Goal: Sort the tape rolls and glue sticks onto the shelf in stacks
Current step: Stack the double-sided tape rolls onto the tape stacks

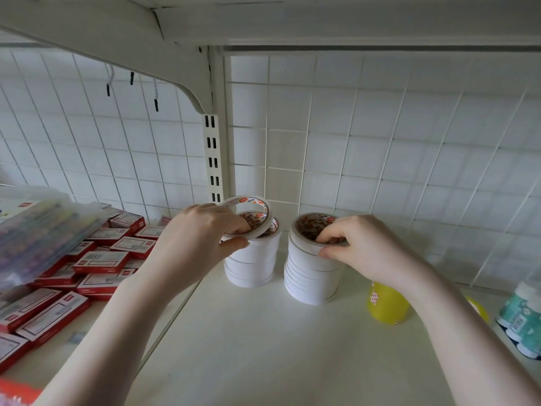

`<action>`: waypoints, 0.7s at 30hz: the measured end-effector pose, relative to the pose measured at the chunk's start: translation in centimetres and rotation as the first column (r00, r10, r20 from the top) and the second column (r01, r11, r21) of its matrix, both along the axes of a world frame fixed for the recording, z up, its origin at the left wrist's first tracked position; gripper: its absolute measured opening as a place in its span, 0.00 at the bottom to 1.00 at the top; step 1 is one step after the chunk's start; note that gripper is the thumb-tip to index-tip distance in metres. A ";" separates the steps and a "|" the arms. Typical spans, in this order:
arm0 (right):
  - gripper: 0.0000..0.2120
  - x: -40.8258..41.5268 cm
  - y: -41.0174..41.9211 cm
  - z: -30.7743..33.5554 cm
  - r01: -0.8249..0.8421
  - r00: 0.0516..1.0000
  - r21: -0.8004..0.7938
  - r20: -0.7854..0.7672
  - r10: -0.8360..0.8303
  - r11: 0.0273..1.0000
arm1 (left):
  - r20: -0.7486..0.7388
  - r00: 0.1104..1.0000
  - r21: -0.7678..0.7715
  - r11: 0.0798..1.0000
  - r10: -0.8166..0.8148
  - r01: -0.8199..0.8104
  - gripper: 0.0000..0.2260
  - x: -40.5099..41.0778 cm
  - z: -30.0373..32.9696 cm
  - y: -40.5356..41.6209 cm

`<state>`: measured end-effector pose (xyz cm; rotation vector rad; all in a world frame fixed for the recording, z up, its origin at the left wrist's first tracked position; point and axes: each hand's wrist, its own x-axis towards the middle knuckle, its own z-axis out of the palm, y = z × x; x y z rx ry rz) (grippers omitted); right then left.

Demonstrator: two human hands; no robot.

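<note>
Shelf (248, 347): smooth off-white board filling the lower centre of the frame; your two forearms reach across it.
Yellow container (386, 303): rounded, glossy, lower right, just beside your right wrist; I cannot tell what it is.
Teal-labelled bottles (524, 320): at the right edge, blurred.
Red boxes (99, 259): flat card packs with white labels, heaped at the left.
Left hand (202, 230): you grip a thin white tape roll (248, 213), fingers hooked into its core, thumb on the outer rim; the roll sits tilted on the left stack (251, 259).
Right hand (357, 244): you pinch the top roll of the right stack (313, 265), fingertips inside the brown printed core, thumb against the white side.
Step, as I judge it: seating top rolls on both stacks, centre of the frame, near the back.
Next move: level the tilted roll and line its rim up with those beneath before letting go.
Wire grid (351, 142): white mesh over the back wall.
</note>
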<state>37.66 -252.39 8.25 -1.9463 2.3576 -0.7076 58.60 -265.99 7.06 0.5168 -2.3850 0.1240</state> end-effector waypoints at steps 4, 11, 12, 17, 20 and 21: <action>0.04 0.1 -0.1 -0.2 -0.006 0.998 -0.029 -0.066 0.004 1.000 | -0.018 1.000 0.007 1.000 -0.015 0.015 0.04 0.0 0.0 -0.1; 0.06 0.3 0.0 -0.5 -0.014 0.992 -0.071 -0.123 0.005 0.997 | -0.029 1.000 0.009 1.000 -0.009 0.009 0.06 -0.1 -0.2 -0.4; 0.06 0.3 0.0 -0.6 -0.015 0.992 -0.076 -0.122 0.006 0.997 | -0.029 1.000 0.006 1.000 -0.011 0.011 0.05 -0.1 -0.2 -0.4; 0.05 0.2 0.0 -0.8 -0.014 0.995 -0.109 -0.101 0.003 0.994 | -0.023 1.000 0.043 0.999 -0.003 0.004 0.05 -0.4 -0.3 -0.1; 0.05 0.0 0.0 -0.8 -0.015 0.998 -0.126 -0.063 0.007 0.992 | -0.009 1.000 0.053 0.999 -0.012 0.013 0.04 -0.7 -0.3 -0.1; 0.04 0.0 0.0 -0.8 -0.015 0.999 -0.127 -0.049 0.009 0.992 | -0.004 1.000 0.062 0.998 -0.009 0.009 0.03 -0.8 -0.3 -0.2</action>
